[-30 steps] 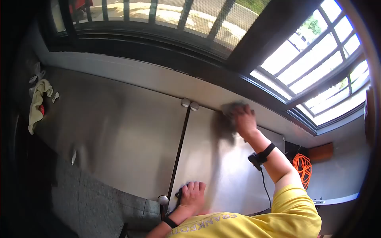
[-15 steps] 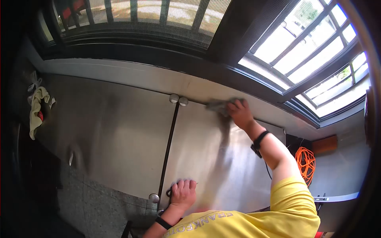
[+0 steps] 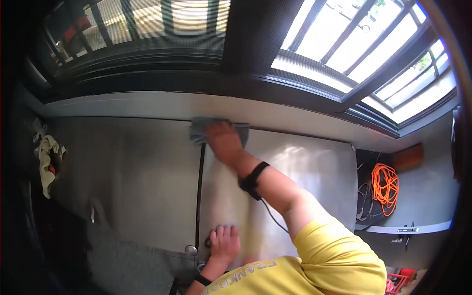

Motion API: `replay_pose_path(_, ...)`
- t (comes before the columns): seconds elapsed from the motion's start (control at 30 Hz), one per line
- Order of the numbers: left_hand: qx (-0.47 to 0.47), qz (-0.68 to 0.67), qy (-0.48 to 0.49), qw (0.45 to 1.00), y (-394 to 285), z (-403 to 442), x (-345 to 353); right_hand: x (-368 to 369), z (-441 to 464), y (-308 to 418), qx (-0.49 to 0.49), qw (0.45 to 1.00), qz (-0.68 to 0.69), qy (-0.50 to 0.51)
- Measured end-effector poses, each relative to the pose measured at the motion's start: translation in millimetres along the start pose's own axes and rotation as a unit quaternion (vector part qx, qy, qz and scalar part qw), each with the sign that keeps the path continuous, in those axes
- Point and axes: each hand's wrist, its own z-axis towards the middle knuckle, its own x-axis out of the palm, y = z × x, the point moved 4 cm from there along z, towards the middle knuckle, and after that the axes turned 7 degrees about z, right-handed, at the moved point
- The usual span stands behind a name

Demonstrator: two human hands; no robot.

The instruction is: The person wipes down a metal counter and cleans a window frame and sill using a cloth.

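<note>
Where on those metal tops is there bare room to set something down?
Widest: the middle of the left metal top, between the pale cloth and the dark gap. The right metal top is bare between the right forearm and the orange cord. Crowded: around the left hand, and where the right hand holds the gray cloth.

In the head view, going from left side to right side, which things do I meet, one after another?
Pale yellow cloth → round knob at near edge → left hand → small corner knob → orange cable.
</note>
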Motion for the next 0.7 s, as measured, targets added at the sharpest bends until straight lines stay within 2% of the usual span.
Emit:
replay_pose_path(0.07, -0.005, -0.001, -0.006, 1.000, 4.4, -1.3, 0.3, -4.3, -19.0, -23.8, -0.006, 0.998, 0.009, -0.058)
replay_pose_path(0.2, -0.007, 0.013, -0.003, 1.000, 4.1, 0.9, 6.3, -31.9, -29.8, -21.8, 0.036, 0.999, 0.020, 0.021)
replay_pose_path(0.27, -0.005, 0.021, 0.001, 1.000, 2.6, -2.6, 6.3, -36.1, -22.1, -14.0, 0.019, 0.999, 0.023, -0.038)
replay_pose_path(0.37, 0.003, 0.028, 0.019, 0.999, 2.0, 0.4, 6.2, -25.5, 6.1, -1.2, 0.018, 0.997, 0.058, -0.040)
replay_pose_path(0.5, 0.006, 0.015, 0.018, 1.000, 2.7, 2.5, 1.9, -19.7, -3.3, -3.6, 0.029, 0.997, 0.053, -0.052)
replay_pose_path(0.57, 0.005, 0.011, 0.014, 1.000, 4.2, 3.3, 1.2, -18.5, -23.5, -9.5, 0.040, 0.996, 0.078, -0.004)
replay_pose_path(0.7, 0.016, -0.010, 0.020, 1.000, 7.8, 6.9, 0.1, -54.1, -31.2, 1.1, 0.022, 0.997, 0.050, -0.057)
